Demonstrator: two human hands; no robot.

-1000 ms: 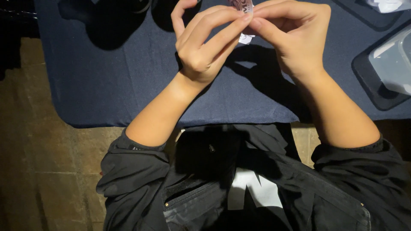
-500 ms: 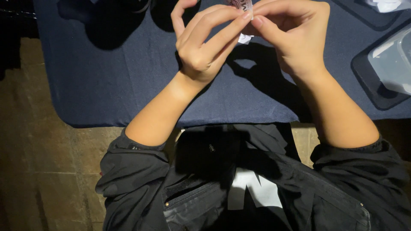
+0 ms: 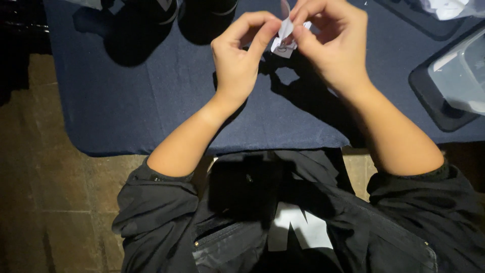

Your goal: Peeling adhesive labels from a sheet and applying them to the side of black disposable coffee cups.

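Pinching small white paper slip (image 3: pixel 284 40) w/ both hands, left hand (image 3: pixel 241 55) & right hand (image 3: pixel 331 43).

In the middle and lower left of the frame the dark blue tabletop (image 3: pixel 151 101) lies bare, so a hand can pass there freely. At the upper left two dark objects (image 3: pixel 166 20) stand in the way. At the right edge a black tray (image 3: pixel 429 96) with a clear plastic container (image 3: pixel 462 76) blocks the room.
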